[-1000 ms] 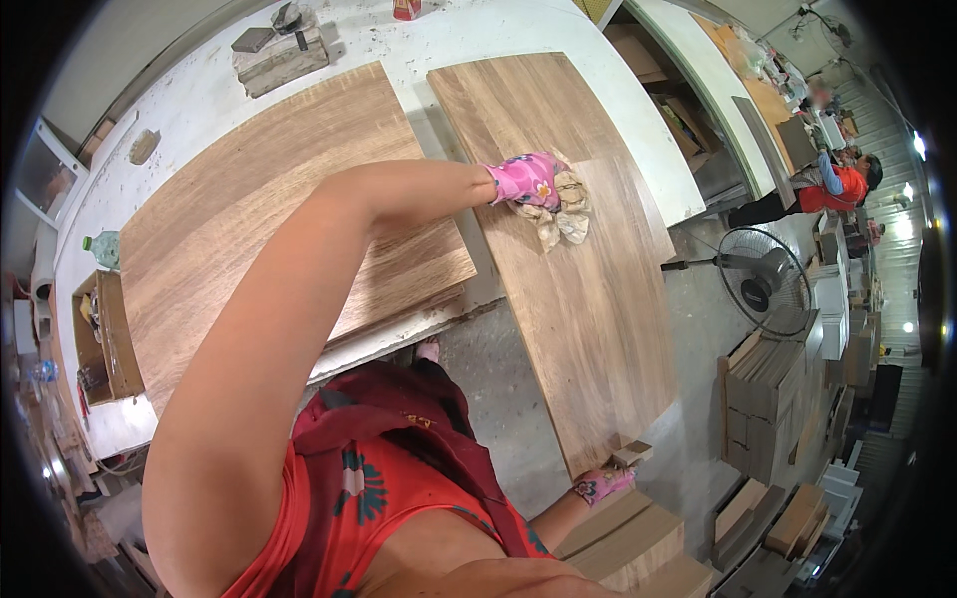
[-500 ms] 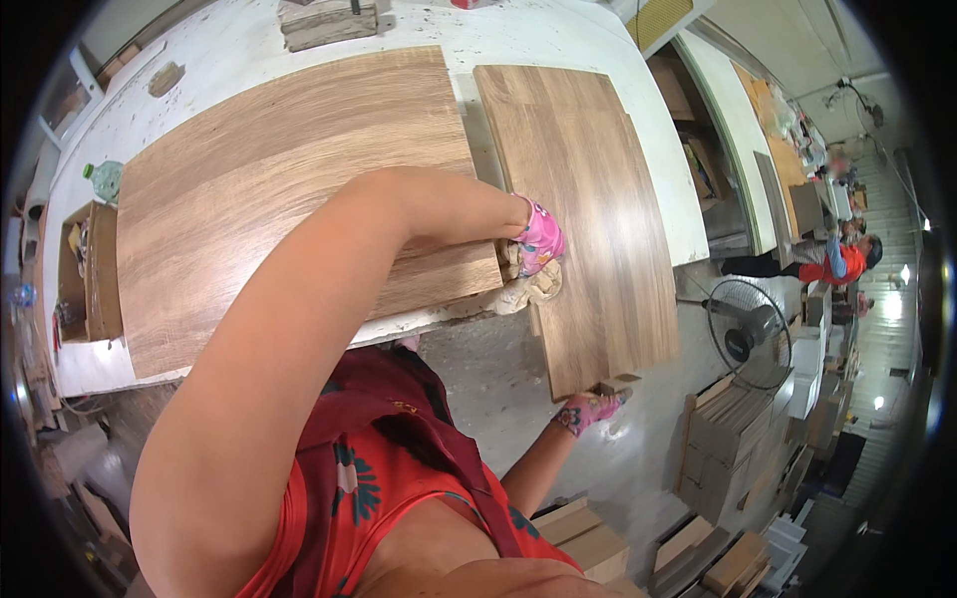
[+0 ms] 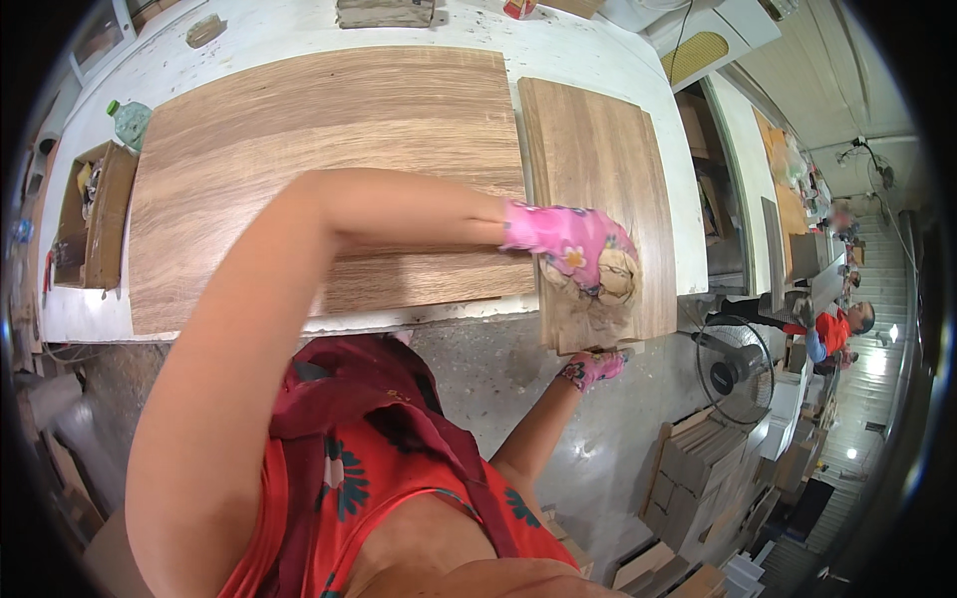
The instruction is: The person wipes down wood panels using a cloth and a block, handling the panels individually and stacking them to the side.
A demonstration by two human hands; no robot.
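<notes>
One worktable, head view: white top, dark specks toward the far left corner.
Left hand: pink flowered glove, fingers closed on a crumpled tan cloth.
Cloth: bunched under the palm, resting on the narrow board toward its near end.
Right hand: flowered glove too, at the board's near end; cannot tell whether the fingers clamp it or only touch.
Narrow board: brown wood grain, along the worktable's right edge, near end overhanging the near edge.
Wide board: matching grain, left of the narrow one, slim gap between; left forearm crosses above.
Left edge: open cardboard box toward the near corner, green-capped bottle just beyond.
Far edge: grey block.
Off the right edge: standing fan; farther back, person in red.
</notes>
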